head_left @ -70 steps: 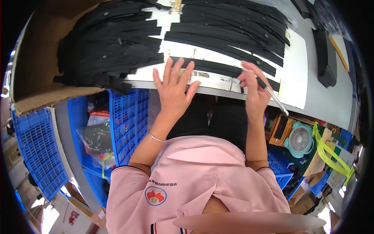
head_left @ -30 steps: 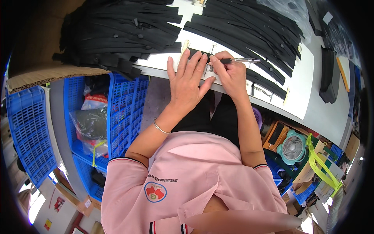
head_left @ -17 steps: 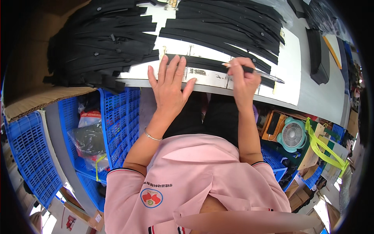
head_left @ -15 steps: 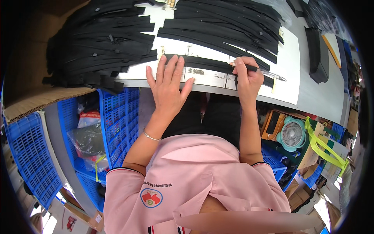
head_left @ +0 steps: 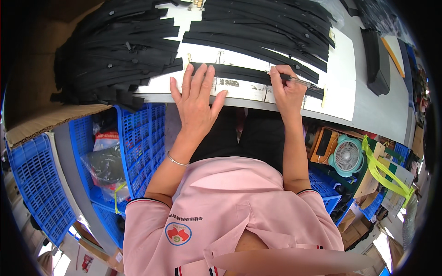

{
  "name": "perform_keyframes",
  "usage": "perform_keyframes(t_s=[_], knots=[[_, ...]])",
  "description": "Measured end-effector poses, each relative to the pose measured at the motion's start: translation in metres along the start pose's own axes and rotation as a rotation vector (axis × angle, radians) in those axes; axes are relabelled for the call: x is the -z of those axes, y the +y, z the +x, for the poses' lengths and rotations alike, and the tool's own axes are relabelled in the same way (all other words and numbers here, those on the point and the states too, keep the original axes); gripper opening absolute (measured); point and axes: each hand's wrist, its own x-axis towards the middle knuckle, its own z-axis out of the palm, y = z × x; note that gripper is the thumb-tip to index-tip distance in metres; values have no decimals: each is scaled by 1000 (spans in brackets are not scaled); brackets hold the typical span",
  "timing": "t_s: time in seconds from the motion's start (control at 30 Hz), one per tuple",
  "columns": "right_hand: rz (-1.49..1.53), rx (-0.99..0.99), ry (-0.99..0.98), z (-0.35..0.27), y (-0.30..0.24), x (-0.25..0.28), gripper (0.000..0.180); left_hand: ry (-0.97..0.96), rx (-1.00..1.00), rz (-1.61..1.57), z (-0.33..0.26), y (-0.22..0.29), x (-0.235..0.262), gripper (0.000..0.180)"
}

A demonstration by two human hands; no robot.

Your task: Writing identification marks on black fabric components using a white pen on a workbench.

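My left hand point(head_left: 197, 101) lies flat with its fingers stretched out, fingertips pressing the left part of a black fabric strip point(head_left: 235, 73). The strip runs from left to right along a white board point(head_left: 341, 99) with dark marks and small yellowish pieces on it. My right hand point(head_left: 289, 94) grips a pen point(head_left: 301, 82) with a clear barrel; its tip is at the strip's upper edge, right of the left hand. Beyond the strip, many more black strips point(head_left: 258, 27) lie side by side on the board. Another heap of black strips point(head_left: 119, 60) is to the left.
A cardboard box edge point(head_left: 55, 120) borders the heap at left. Blue plastic crates point(head_left: 142, 142) stand below the table on the left. At right are a black block-shaped object point(head_left: 375, 62) on the grey table point(head_left: 396, 110), and below it a turquoise fan point(head_left: 347, 155) and a yellow-green strap point(head_left: 386, 172).
My right hand has shifted slightly left, and the pen's rear end has swung in, so it looks shorter. My left hand stays flat on the strip.
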Motion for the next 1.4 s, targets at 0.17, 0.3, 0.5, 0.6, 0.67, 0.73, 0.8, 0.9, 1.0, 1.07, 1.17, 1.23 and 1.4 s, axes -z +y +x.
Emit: perform_keyframes(t_s=[0.17, 0.3, 0.5, 0.6, 0.67, 0.73, 0.8, 0.9, 1.0, 1.07, 1.17, 1.23, 1.4], knots=[[-28, 8, -14, 1, -1, 1, 11, -33, 31, -57, 0, 1, 3, 62], [-45, 2, -26, 1, 0, 1, 10, 15, 47, -32, 8, 11, 7, 59], [-46, 33, 5, 2, -2, -1, 12, 55, -89, -535, 41, 57, -17, 28], [-43, 12, -8, 1, -1, -1, 12, 57, -104, -469, 48, 63, -37, 16], [2, -47, -16, 0, 0, 1, 13, 65, -89, -470, 49, 65, -39, 14], [46, -108, -22, -1, 2, 2, 13, 70, -76, -471, 49, 65, -41, 13], [158, -129, 6, -3, 5, 2, 13, 77, -84, -478, 49, 66, -42, 15], [78, -64, -25, 0, 1, 2, 13, 88, -88, -468, 49, 66, -42, 14], [9, -8, -34, 1, 1, 2, 11, 81, -85, -459, 49, 66, -42, 14], [20, -10, -9, 1, 0, 0, 10, 87, -92, -462, 49, 66, -43, 15], [101, -77, 20, -3, 4, 2, 10, 95, -94, -466, 49, 67, -44, 15], [171, -143, 27, -5, 5, 5, 10, 95, -91, -467, 49, 67, -44, 15], [209, -39, -93, -5, 4, 10, 10, 107, -92, -461, 49, 65, -45, 15]])
